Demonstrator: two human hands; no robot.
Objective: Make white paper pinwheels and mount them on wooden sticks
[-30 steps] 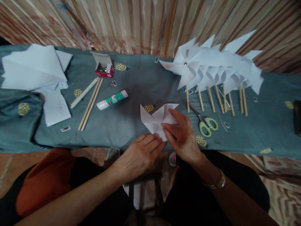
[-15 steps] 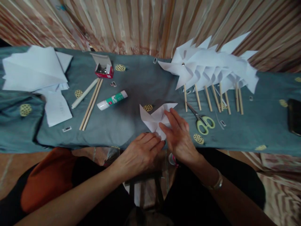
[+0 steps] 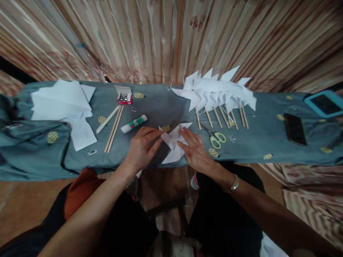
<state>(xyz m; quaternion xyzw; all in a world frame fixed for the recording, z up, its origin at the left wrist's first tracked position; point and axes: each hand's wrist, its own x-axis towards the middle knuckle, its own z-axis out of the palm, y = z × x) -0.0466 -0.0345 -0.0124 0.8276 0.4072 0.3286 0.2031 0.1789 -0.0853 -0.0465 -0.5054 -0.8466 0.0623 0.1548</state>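
Lying 1-to-7 o'clock, folded paper [image 3: 174, 144] is pinched by left hand [image 3: 141, 148], pressed under flat-fingered right hand [image 3: 197, 152]; red box [image 3: 124, 99] holds metal pins [image 3: 123, 97].

- A draped curtain [image 3: 160, 39] striped in beige, brown and pink was hung across the back.
- A long table [image 3: 289, 157] was covered by a grey-teal cloth [image 3: 166, 103] printed with yellow dotted ovals.
- A reddish-brown floor [image 3: 26, 207] was seen below, dimly lit.
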